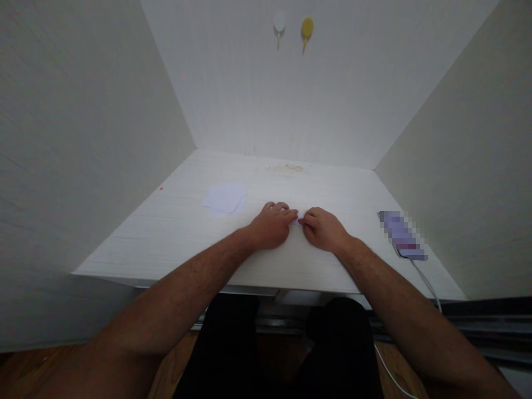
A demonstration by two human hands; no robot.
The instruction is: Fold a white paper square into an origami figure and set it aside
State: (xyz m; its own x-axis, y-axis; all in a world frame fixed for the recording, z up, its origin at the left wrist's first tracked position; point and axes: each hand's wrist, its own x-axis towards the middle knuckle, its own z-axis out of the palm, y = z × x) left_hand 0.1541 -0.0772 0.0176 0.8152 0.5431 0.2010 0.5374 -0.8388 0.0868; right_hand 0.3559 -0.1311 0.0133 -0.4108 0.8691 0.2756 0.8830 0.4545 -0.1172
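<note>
My left hand (272, 224) and my right hand (324, 229) rest side by side on the white table (174, 233), fingers curled and pinched together. Between their fingertips shows a small piece of white paper (296, 220), mostly hidden under the fingers. Both hands press or pinch this paper against the tabletop. A small stack of white paper sheets (225, 198) lies flat to the left of my left hand, apart from it.
A phone (402, 235) lies near the table's right edge with a white cable (426, 284) running off the front. A faint stain (286, 167) marks the table's back. Two round hooks (306, 27) hang on the back wall. Walls enclose three sides.
</note>
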